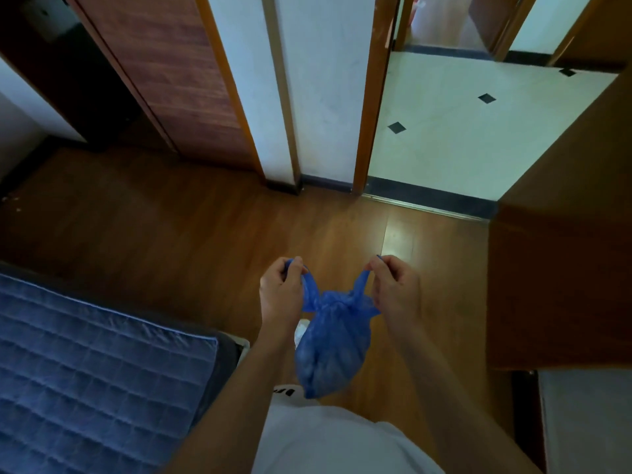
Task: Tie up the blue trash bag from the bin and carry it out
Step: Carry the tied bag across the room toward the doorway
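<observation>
The blue trash bag point(330, 347) hangs full in front of my body, above the wooden floor. Its neck is gathered into a knot at the top, and two blue ends rise from it. My left hand point(281, 290) pinches the left end between thumb and fingers. My right hand point(393, 287) pinches the right end the same way. The hands are apart, each pulling its end outward and up. No bin is in view.
A bed with a blue quilted cover point(85, 378) fills the lower left. A wooden cabinet point(561, 268) stands at the right. An open doorway point(444, 138) ahead leads to a white tiled floor. A brown door point(178, 73) is at the upper left.
</observation>
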The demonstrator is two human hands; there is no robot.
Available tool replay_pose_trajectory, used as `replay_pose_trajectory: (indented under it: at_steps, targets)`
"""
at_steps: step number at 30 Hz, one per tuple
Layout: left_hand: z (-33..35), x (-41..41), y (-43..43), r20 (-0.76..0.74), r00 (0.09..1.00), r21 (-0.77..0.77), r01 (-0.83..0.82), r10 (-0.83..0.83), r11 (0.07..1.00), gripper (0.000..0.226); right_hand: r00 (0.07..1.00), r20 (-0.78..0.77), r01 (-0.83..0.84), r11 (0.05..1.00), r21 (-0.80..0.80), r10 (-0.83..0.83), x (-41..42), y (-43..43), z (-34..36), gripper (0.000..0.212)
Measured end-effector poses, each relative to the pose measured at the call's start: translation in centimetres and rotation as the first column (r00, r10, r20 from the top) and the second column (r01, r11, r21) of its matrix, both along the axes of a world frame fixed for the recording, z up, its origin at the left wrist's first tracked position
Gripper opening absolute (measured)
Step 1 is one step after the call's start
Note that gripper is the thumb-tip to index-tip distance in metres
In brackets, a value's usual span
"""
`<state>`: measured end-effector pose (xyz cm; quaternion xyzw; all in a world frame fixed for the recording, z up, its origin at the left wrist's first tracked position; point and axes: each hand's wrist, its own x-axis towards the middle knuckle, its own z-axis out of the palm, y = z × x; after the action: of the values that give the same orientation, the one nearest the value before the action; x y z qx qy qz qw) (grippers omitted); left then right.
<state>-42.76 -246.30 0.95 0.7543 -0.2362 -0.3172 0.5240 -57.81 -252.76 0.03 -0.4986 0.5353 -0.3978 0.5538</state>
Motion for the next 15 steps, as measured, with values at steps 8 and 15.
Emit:
replay_pose_trajectory:
  at_steps: [8, 15]
  targets:
    - [1.0, 9.5, -12.6, -0.002, 0.999, -0.057, 0.046, -0.046, 0.997, 0.031, 0.998, -0.042, 0.046, 0.999, -0.027, -0.047, 9.0, -12.4, 1.3, 0.03]
    - [1.0, 16.6, -21.6, -0.04, 0.998, -0.048, 0.04, -0.042, 0.998, 0.027, 0.998, -0.041, 0.052, 0.997, -0.062, -0.054, 15.9, -20.6, 1.4, 0.027]
